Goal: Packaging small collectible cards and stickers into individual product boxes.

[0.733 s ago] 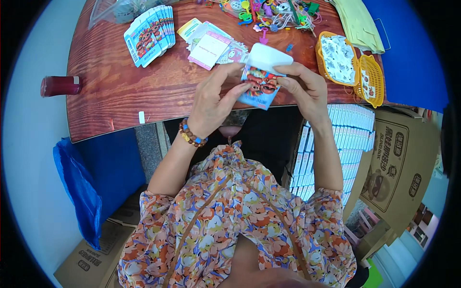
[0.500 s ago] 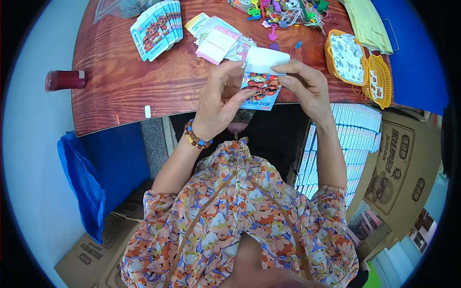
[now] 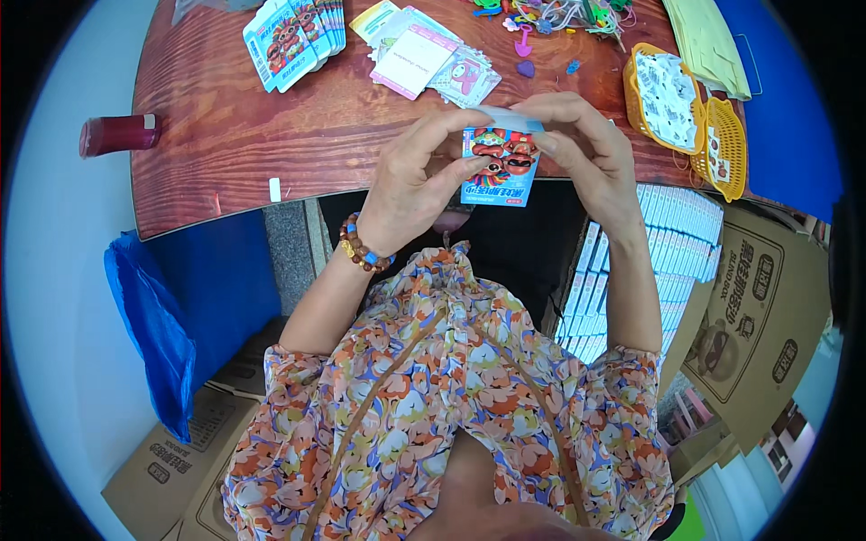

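Observation:
Between both hands, just over the table's near edge, is a small blue card box (image 3: 499, 171) printed with red cartoon characters. My left hand (image 3: 422, 176) grips its left side, the thumb lying across the printed front. On the other side, my right hand (image 3: 586, 153) curls its fingers over the top, with the thumb at the upper right corner. The white flap (image 3: 507, 117) at the top is bent over under the fingers. Whether anything is inside the box cannot be seen. Beyond the hands lie several loose printed cards (image 3: 419, 63) in a pile.
Fanned flat boxes (image 3: 293, 41) lie at the far left, near a dark red jar (image 3: 119, 135) on its side. Small plastic toys (image 3: 577, 18) are heaped at the back. Yellow baskets (image 3: 636, 99) hold white packets and stickers. A carton of stacked boxes (image 3: 631, 270) stands below right.
The box's white flap stood up before and is now folded down toward the box. My right fingers have moved over the top. The view has shifted slightly.

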Demonstrator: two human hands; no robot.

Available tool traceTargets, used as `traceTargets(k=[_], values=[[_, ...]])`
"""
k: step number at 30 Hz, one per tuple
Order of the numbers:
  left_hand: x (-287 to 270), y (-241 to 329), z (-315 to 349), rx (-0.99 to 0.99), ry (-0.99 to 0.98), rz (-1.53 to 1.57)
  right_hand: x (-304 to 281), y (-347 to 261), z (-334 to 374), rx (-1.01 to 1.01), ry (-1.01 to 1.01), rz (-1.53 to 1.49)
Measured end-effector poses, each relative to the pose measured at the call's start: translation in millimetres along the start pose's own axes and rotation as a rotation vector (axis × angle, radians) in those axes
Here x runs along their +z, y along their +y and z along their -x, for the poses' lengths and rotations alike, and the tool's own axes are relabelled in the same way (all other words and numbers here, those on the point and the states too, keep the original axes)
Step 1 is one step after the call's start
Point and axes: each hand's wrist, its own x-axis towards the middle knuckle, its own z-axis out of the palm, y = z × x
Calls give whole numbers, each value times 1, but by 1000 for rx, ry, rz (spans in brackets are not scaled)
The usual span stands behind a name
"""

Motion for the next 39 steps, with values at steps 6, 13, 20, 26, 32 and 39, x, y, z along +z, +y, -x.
traceTargets(k=[6, 13, 20, 26, 32, 39], values=[[0, 1, 3, 42, -4, -126, -6, 12, -5, 131, -59, -165], [-3, -1, 4, -36, -90, -22, -14, -10, -9, 381, -160, -113], [-2, 3, 2, -123, -119, -8, -12, -11, -5, 344, -165, 23], [3, 4, 3, -159, -131, -66, -9, -14, -1, 128, -166, 479], [8, 4, 4, -203, -118, -79, -14, -8, 4, -96, -209, 630], [12, -2, 5, -50, -117, -242, -13, -12, 19, -121, -247, 747]])
